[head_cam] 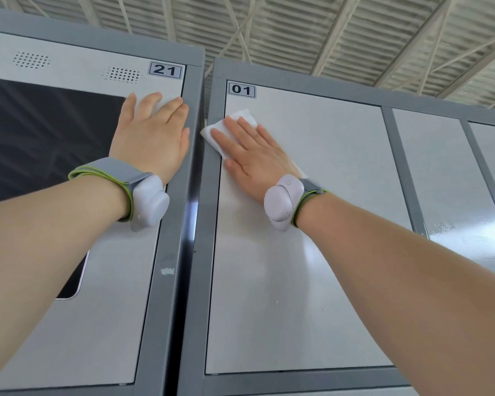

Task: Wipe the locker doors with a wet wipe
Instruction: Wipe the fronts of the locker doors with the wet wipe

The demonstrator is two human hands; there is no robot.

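Head view, looking up at the lockers. My right hand [252, 155] lies flat on the wet wipe [229, 130], fingers straight and slightly spread, pressing it against the upper left corner of locker door 01 [312, 252], just under the number label [241, 90]. The wipe's left edge laps onto the grey frame [195, 224] between the two cabinets. My left hand [155, 135] rests open on the door 21 panel [120, 281], fingers straight and close together, bracing beside the dark screen [40, 138].

Judgement: the wipe is thin, limp and damp, so it will bunch or slide out if I drag by one corner. Best held under palm and all fingers, with even pressure. The door looks smooth and stiff, so it should glide easily; streaks show low on a door to the right [446, 230]
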